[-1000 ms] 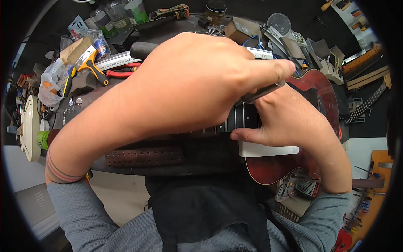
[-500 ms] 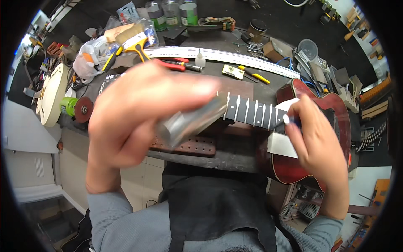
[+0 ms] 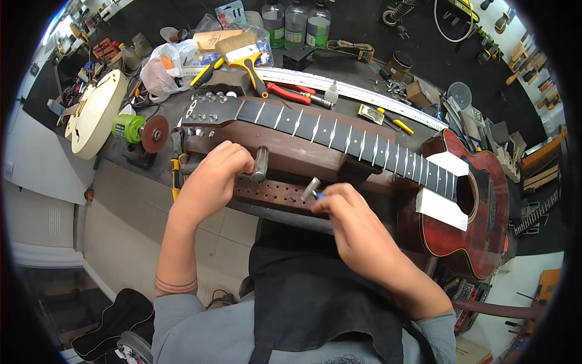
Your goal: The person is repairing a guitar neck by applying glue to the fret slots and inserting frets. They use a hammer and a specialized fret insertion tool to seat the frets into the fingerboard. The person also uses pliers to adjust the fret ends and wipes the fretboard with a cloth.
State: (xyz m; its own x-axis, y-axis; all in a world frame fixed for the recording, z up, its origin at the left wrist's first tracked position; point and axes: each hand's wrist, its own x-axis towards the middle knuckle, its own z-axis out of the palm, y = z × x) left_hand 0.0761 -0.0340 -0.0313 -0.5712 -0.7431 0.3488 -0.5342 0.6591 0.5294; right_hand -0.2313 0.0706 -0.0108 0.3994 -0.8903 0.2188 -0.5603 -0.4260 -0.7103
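A red acoustic guitar (image 3: 451, 242) lies with its fretted neck (image 3: 336, 136) across the bench and white sheets (image 3: 441, 208) beside the fretboard's end. Below the neck, my left hand (image 3: 215, 179) is closed on a metal cylindrical tool (image 3: 260, 164), which is upright. My right hand (image 3: 354, 233) is closed on a small tool (image 3: 311, 190) with a flat metal end and a blue part, over the right end of a brown block with rows of holes (image 3: 273, 194). The neck rests over a brown wooden support (image 3: 297, 156).
Pliers (image 3: 282, 92), brushes (image 3: 245, 60), a long steel ruler (image 3: 364, 97), bottles (image 3: 295, 24) and a plastic bag (image 3: 160, 73) crowd the bench's back. A green grinder (image 3: 127, 126) and a cream guitar body (image 3: 94, 115) are on the left; a tool board (image 3: 545, 273) is at right.
Both hands have moved from over the fretboard down toward the block with holes. My left hand came down with its metal tool, uncovering the neck. The view has shifted.
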